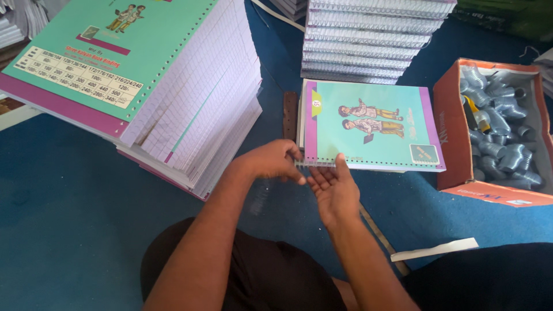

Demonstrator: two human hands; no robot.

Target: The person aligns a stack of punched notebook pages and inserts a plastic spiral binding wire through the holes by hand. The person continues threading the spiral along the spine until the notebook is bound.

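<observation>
A notebook [374,124] with a teal cover, a purple border and a drawing of two children lies in front of me on a blue floor. My left hand [273,161] pinches a silver spiral wire [314,164] at the notebook's punched near edge. My right hand [333,190] is palm up just under that edge, its thumb pressed on the cover's near edge beside the wire. Both forearms reach out from my lap.
A tall slanted pile of unbound punched notebooks [167,86] stands at the left. Spiral-bound notebooks [368,37] are stacked behind. An orange cardboard box [455,124] of silver wire coils [498,135] sits at the right. A white strip [435,249] and a wooden stick [380,236] lie by my knee.
</observation>
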